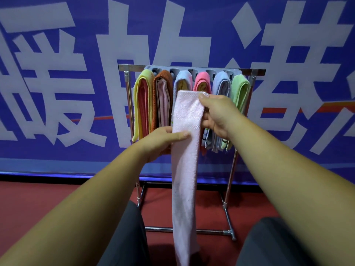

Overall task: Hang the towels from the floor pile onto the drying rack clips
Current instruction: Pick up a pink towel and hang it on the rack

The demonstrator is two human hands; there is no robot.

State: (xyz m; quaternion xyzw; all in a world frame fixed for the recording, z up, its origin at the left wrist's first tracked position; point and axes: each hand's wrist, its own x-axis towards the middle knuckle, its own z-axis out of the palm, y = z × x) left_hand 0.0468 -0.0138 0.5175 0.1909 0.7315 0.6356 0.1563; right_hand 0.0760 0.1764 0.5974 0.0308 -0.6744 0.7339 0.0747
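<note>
— Behind everything, what is filling the background?

— A blue banner (57,96) with huge white characters is covering the wall, and the picture's edges are cutting the characters off. Red floor (38,198) is stretching out below it.

— Where is the towel being handled?

— A pale pink towel (185,169) is hanging as a long folded strip in front of the drying rack (249,71), its top edge sitting below the row of clips. The right hand (217,114) is pinching its top corner, thumb on the front, grip clamped on the cloth. The left hand (163,141) is holding the strip's left edge lower down, thumb lying across the front, grip likewise clamped on it.

— What is being hidden?

— Most of the fingers are sitting behind the cloth. The strip's lower end is running off the bottom edge. Grey clips (172,71) are peeking out along the top bar, mostly covered by hung towels.

— What else is hanging there?

— Six folded towels, side by side: yellow towel (141,104), orange towel (162,79), blue towel (182,79), bright pink towel (201,79), pale blue towel (221,81) and green towel (240,91). The strip and the right hand are blocking the middle ones. Dark grey trouser legs (126,237) are showing at the bottom.
</note>
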